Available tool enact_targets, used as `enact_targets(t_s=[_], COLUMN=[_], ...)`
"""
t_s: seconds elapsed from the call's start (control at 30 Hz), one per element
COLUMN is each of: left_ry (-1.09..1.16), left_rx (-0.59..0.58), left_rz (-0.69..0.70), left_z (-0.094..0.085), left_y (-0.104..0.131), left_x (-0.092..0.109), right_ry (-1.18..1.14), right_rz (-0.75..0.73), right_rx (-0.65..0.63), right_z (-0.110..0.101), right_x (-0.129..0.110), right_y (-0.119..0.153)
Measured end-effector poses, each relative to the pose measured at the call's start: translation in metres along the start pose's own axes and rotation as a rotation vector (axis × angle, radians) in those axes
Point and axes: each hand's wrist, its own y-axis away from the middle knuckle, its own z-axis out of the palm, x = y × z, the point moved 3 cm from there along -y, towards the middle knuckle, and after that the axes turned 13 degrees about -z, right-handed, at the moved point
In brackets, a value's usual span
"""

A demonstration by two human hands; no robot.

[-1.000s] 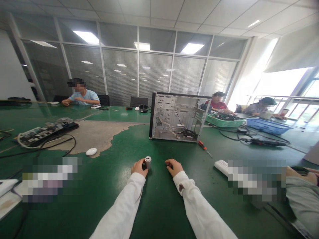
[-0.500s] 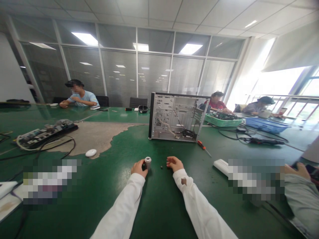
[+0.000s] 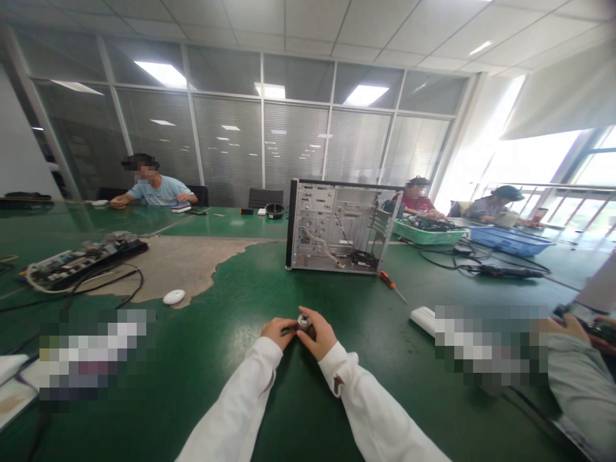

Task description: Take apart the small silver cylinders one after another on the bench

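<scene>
At a green table (image 3: 231,366), near an open PC case (image 3: 353,224), the right hand (image 3: 321,335) wraps a cylinder (image 3: 303,320); the left hand (image 3: 276,332) meets it, grip unclear; the step looks like two-handed handling; the next move likely calls for a steady hold.

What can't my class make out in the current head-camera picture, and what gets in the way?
All in the head view:
Most of the metal cylinder's side: hidden by the right grip.
Whether the left grip pinches anything: too small and dark.
Rest of the white strip: masked by pixel blocks.
Neighbour's grey sleeve: cut off by the right edge.
Green basket's exact contents: tangled, too small.
</scene>
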Motion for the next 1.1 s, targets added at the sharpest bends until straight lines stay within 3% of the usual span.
enact_targets(t_s=[0.13, 0.27, 0.37, 0.6, 0.77, 0.87, 1.0, 1.1], left_ry=[0.034, 0.068, 0.071, 0.091, 0.094, 0.096, 0.076, 0.063], left_rx=[-0.038, -0.039, -0.029, -0.039, -0.038, -0.042, -0.035, -0.022], left_rz=[0.073, 0.046, -0.001, -0.043, -0.024, -0.037, -0.027, -0.010], left_z=[0.002, 0.002, 0.004, 0.003, 0.000, 0.000, -0.001, -0.001], left_y=[0.003, 0.003, 0.000, -0.001, 0.000, 0.000, 0.002, 0.003], left_x=[0.006, 0.009, 0.008, 0.009, 0.011, 0.012, 0.013, 0.013], right_ry=[0.033, 0.048, 0.158, 0.672, 1.007, 1.107, 1.106, 1.071], right_rz=[0.021, 0.018, 0.102, 0.508, 0.615, 0.612, 0.580, 0.574], right_rx=[-0.051, -0.103, -0.082, 0.239, 0.273, 0.300, 0.396, 0.396], right_z=[-0.005, -0.037, -0.071, -0.180, -0.244, -0.258, -0.260, -0.261], right_x=[-0.009, -0.022, -0.020, 0.022, 0.051, 0.062, 0.072, 0.082], right_y=[0.010, 0.041, 0.081, 0.196, 0.241, 0.248, 0.249, 0.251])
